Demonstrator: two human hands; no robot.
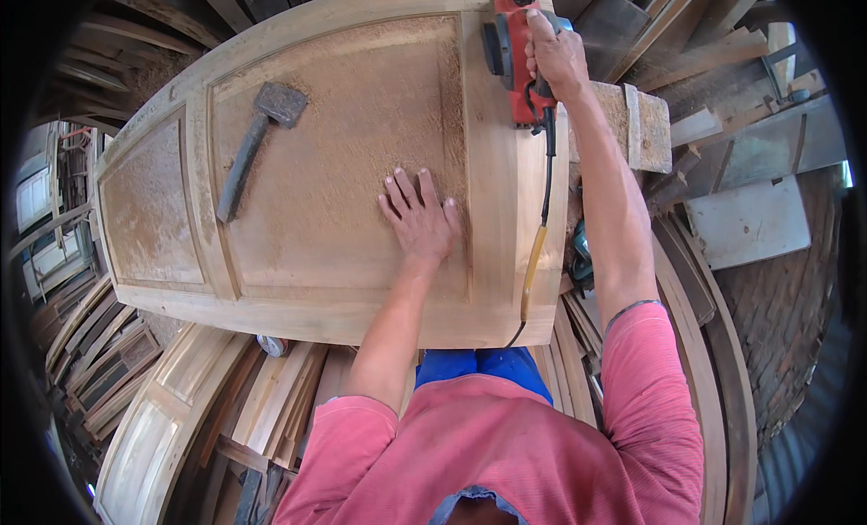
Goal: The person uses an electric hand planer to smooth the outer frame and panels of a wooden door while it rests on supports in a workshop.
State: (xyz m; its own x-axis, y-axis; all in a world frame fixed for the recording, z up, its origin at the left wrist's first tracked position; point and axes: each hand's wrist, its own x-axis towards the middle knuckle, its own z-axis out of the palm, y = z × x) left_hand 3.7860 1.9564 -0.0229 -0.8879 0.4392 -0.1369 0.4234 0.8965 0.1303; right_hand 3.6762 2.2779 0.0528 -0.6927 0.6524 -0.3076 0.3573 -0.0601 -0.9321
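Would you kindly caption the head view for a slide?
Right hand grips red corded planer; left hand rests on panelled door.

Panelled wooden door point(493, 227), sawdust point(361, 101), mallet point(254, 144), red planer point(518, 39) atop

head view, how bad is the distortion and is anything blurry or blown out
Head view: the fisheye bows the wooden door's long edges and leaves black corners; in the same view, the mallet and red planer look fairly sharp; also there, a small bright patch at the right rim is blown out.
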